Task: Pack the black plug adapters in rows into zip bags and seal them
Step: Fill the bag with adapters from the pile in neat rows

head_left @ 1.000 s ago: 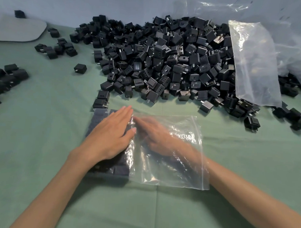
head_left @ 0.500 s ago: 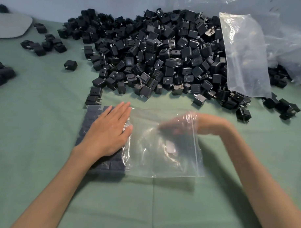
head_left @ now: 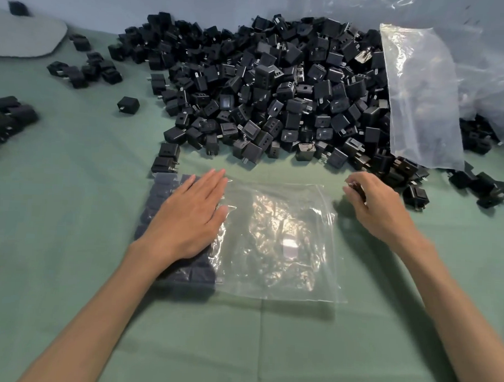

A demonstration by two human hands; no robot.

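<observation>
A clear zip bag (head_left: 286, 249) lies flat on the green cloth in front of me. Its left end holds rows of black plug adapters (head_left: 159, 196); the rest of it looks empty and crinkled. My left hand (head_left: 187, 217) presses flat on those packed rows, fingers straight. Just off the bag's far right corner, my right hand (head_left: 379, 206) hovers outside the bag with loosely curled fingers and nothing visible in it. A big pile of loose black adapters (head_left: 277, 91) lies right behind the bag.
Two adapters (head_left: 166, 159) stand at the bag's far left corner. Another clear bag (head_left: 419, 96) leans on the pile's right side. Loose adapters lie at the left edge (head_left: 10, 116) and far right (head_left: 485, 187). A grey pad (head_left: 24, 37) sits at the far left.
My right hand has come out of the bag's mouth and moved right, toward the pile. The left hand has stayed pressed on the packed rows.
</observation>
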